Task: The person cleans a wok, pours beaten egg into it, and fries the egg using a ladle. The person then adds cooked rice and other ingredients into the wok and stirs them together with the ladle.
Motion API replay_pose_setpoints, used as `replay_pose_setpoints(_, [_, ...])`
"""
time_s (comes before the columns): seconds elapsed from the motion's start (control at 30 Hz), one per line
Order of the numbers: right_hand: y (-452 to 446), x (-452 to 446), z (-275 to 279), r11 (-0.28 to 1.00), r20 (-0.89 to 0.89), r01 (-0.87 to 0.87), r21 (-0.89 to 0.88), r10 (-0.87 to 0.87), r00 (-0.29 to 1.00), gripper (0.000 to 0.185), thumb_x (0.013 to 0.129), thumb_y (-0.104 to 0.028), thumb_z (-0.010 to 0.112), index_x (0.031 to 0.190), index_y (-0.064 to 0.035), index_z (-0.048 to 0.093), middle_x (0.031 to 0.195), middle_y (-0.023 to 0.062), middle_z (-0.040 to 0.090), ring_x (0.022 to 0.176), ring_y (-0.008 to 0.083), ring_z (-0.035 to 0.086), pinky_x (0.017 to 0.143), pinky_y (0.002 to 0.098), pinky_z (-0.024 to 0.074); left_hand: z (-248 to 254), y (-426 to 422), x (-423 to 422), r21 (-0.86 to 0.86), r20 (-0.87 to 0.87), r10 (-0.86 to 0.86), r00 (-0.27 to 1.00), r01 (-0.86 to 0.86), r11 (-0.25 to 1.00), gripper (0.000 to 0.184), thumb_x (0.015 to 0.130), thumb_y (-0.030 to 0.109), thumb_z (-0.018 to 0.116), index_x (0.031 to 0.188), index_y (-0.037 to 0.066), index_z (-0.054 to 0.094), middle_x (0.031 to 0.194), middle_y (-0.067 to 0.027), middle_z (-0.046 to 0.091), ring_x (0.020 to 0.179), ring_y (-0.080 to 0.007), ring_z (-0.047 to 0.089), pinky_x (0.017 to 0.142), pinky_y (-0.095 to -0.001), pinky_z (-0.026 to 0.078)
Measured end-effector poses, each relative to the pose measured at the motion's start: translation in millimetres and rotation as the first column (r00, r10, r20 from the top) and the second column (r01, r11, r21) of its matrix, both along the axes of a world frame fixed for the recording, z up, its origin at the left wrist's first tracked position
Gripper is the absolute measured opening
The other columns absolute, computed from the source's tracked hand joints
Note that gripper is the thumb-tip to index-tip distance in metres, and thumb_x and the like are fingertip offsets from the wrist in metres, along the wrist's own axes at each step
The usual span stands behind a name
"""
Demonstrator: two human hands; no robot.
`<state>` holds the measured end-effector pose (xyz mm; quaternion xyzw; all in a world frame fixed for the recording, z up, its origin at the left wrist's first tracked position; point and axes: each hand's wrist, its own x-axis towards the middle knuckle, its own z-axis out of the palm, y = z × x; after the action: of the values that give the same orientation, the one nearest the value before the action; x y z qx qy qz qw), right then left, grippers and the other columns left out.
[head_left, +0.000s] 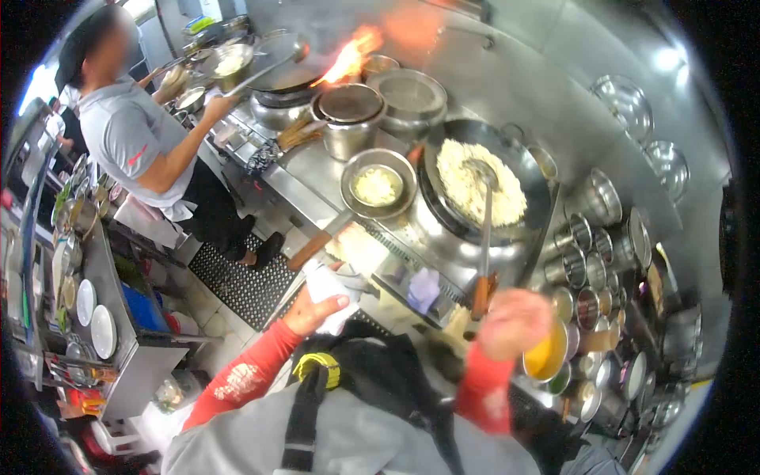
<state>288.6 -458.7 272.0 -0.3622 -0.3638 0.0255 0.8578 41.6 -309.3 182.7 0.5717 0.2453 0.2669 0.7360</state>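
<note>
My left hand (pixel 311 307) is closed around a folded white cloth (pixel 328 289), beside the stove's front edge. Motion smears my right hand (pixel 514 323), so its fingers do not show clearly; it is over the counter near a pot of yellow liquid (pixel 546 356) and the ladle's handle end. A large wok (pixel 537 178) on the burner holds a heap of rice (pixel 467 178). The long-handled ladle (pixel 486 218) rests with its bowl in that rice, its wooden grip pointing toward me. Neither hand touches the ladle.
Left of the wok, a strainer (pixel 352 190) with pale food sits over a pan. A lidded pot (pixel 352 131) stands behind it. Flames (pixel 356 55) rise near a co-worker (pixel 146 134) at another wok. Several metal containers (pixel 590 261) crowd the right side. A purple cloth (pixel 423 290) lies in front.
</note>
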Motion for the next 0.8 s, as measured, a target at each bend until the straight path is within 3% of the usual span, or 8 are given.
replay_pose_setpoints(0.07, [66,-47,-10,0.943,-0.139,-0.2,-0.265,0.168,0.976,0.018,0.09,-0.014,0.054,0.08,-0.0007,0.06,0.064,0.0083,0.059,0.05,0.0115,0.052,0.044,0.024,0.0409,-3,11,-30,-0.021,0.008,0.069,0.998,-0.069,0.997,0.084,0.074,0.031,0.067,0.136,-0.007,0.024,0.114,-0.014,0.056,0.096,-0.0186,0.055,0.083,-0.0305,0.044])
replay_pose_setpoints(0.1, [105,-53,-11,0.761,0.115,-0.066,-0.646,0.183,0.976,0.013,0.09,-0.008,0.052,0.089,-0.0006,0.062,0.066,0.0048,0.061,0.055,0.0091,0.054,0.048,0.0229,0.0424,-7,18,-46,-0.044,0.0,0.099,0.995,-0.099,0.994,0.081,0.076,0.028,0.067,0.134,-0.01,0.026,0.118,-0.0136,0.054,0.108,-0.0198,0.051,0.095,-0.0317,0.038])
replay_pose_setpoints(0.17, [201,-53,-74,0.65,0.175,-0.07,-0.757,0.305,0.936,0.019,0.087,-0.012,0.057,0.102,-0.0021,0.062,0.071,0.008,0.065,0.06,0.019,0.061,0.055,0.031,0.0481,-12,31,-78,-0.1,0.056,0.133,0.99,-0.126,0.987,0.081,0.076,0.028,0.067,0.135,-0.008,0.026,0.118,-0.0134,0.054,0.106,-0.0193,0.052,0.092,-0.0309,0.041])
replay_pose_setpoints(0.23, [265,-23,-161,0.519,0.588,0.384,-0.763,0.314,0.745,0.033,0.081,-0.019,0.062,0.111,-0.0042,0.06,0.081,0.0178,0.066,0.075,0.0342,0.065,0.069,0.041,0.0497,-10,39,-109,-0.132,0.065,0.228,0.972,-0.218,0.967,0.078,0.076,0.025,0.067,0.135,-0.006,0.027,0.118,-0.0129,0.054,0.106,-0.0193,0.053,0.092,-0.0312,0.042])
replay_pose_setpoints(0.47, [328,25,-257,0.046,0.422,0.461,-0.886,0.494,0.76,0.03,0.072,-0.024,0.06,0.093,-0.0027,0.066,0.097,0.0213,0.064,0.091,0.0364,0.061,0.082,0.0428,0.0472,-24,56,-182,-0.155,-0.027,0.521,0.853,-0.519,0.841,0.081,0.071,0.029,0.067,0.135,-0.004,0.029,0.116,-0.0162,0.054,0.096,-0.0222,0.058,0.086,-0.033,0.047])
replay_pose_setpoints(0.67, [322,10,-236,0.28,0.693,0.638,-0.717,0.195,0.693,0.026,0.083,-0.028,0.059,0.085,-0.0028,0.063,0.079,0.0189,0.064,0.075,0.036,0.062,0.071,0.0422,0.0475,-24,53,-178,-0.108,-0.04,0.601,0.799,-0.601,0.792,0.084,0.067,0.039,0.065,0.132,-0.003,0.033,0.11,-0.0148,0.056,0.09,-0.0199,0.059,0.077,-0.0316,0.049])
replay_pose_setpoints(0.77, [317,22,-196,0.489,0.598,0.475,-0.731,0.126,0.791,0.024,0.082,-0.025,0.065,0.078,-0.002,0.058,0.063,0.0107,0.062,0.053,0.0193,0.058,0.054,0.0302,0.0467,-15,44,-159,-0.169,-0.011,0.599,0.801,-0.592,0.788,0.081,0.069,0.038,0.065,0.132,-0.002,0.034,0.102,-0.0138,0.058,0.074,-0.0171,0.059,0.063,-0.0286,0.05])
replay_pose_setpoints(0.8, [310,18,-158,0.544,0.274,0.152,-0.825,0.149,0.95,0.024,0.084,-0.025,0.065,0.078,-0.0035,0.057,0.061,0.0065,0.06,0.049,0.0125,0.055,0.047,0.0249,0.0438,-14,42,-152,-0.17,0.006,0.589,0.808,-0.58,0.797,0.081,0.069,0.037,0.065,0.132,-0.002,0.034,0.102,-0.0137,0.058,0.075,-0.0171,0.059,0.063,-0.0284,0.05])
